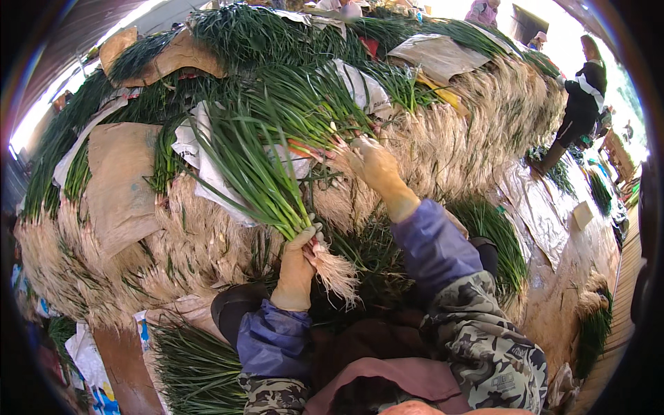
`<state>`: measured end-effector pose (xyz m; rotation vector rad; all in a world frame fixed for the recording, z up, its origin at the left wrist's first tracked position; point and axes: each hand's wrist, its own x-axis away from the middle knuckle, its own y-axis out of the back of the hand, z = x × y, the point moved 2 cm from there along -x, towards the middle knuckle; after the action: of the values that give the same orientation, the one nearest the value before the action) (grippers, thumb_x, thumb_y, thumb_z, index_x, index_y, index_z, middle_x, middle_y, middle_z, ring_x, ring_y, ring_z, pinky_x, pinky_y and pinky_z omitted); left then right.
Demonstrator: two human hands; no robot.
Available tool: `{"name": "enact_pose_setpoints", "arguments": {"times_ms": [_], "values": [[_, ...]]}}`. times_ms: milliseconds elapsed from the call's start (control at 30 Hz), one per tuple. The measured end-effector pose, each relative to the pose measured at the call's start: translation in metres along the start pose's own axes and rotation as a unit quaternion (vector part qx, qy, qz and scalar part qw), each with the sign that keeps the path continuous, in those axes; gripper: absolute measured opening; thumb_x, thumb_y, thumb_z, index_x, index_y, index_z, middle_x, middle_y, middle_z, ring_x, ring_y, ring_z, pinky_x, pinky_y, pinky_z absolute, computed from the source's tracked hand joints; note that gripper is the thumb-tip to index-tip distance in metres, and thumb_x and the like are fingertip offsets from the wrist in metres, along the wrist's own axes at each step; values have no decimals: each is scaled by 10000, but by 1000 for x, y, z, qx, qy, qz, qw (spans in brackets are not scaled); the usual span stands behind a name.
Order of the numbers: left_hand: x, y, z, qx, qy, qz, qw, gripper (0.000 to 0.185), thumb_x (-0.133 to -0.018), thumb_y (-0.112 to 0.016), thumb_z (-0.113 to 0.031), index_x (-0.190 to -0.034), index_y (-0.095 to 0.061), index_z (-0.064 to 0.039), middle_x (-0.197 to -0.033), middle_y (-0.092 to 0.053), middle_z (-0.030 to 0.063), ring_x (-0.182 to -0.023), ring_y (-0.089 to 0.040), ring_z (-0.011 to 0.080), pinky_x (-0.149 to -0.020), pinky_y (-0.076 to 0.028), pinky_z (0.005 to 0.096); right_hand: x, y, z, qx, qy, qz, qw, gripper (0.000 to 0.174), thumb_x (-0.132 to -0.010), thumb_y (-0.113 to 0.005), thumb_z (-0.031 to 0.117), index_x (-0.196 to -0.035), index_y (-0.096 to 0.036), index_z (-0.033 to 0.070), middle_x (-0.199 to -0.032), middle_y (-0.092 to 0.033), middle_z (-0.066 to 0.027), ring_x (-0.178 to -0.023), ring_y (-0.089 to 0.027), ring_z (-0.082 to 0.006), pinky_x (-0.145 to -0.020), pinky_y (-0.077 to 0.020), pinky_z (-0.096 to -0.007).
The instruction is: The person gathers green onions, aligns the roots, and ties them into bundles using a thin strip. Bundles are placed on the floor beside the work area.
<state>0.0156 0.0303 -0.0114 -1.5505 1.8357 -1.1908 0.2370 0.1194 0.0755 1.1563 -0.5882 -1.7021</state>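
My left hand (296, 267), in a tan glove, is closed around a bunch of green garlic plants (275, 192) just above their bulbs. The flat leaves fan up and to the left, while pale roots (336, 272) hang below the fist. My right hand (376, 166), also gloved, is at the root ends of loose plants (306, 122) lying on the big heap (430, 150). Its fingers are bent against the stems and roots there; whether they grip any is hidden. Beneath the held leaves lies a white woven sack (220, 189) with printing.
Brown sheeting (124, 181) and a pale sheet (438, 54) lie over parts of the heap. Cut bunches rest at my left (199, 358) and right (493, 244). Plastic sheeting (544, 207) covers the ground at right. A person in dark clothes (583, 98) stands beyond it.
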Motion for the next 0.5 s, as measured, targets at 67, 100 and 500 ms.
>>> {"name": "enact_pose_setpoints", "arguments": {"times_ms": [67,100,500], "values": [[-9,3,9,29,43,41,998,354,-844,-655,-17,-1188,-575,0,-983,-657,119,-747,-608,158,-612,-523,270,-27,-21,-17,38,8,52,998,276,-888,-592,333,-989,-667,88,-970,-661,-179,-937,-645,-294,-794,-513,-399],[-9,3,8,19,40,35,998,351,-842,-655,-12,-1185,-577,-1,-985,-657,120,-745,-606,159,-609,-520,269,-35,-17,-18,27,-7,37,999,260,-893,-590,316,-982,-666,84,-955,-660,-173,-925,-643,-297,-787,-512,-401],[-9,-5,18,35,66,4,997,313,-854,-596,2,-1160,-539,-28,-1229,-600,190,-1078,-625,278,-774,-539,345,72,5,-4,-361,-156,51,918,99,-883,-640,121,-893,-597,32,-678,-543,28,-599,-458,-54,-495,-388,-229]]}}
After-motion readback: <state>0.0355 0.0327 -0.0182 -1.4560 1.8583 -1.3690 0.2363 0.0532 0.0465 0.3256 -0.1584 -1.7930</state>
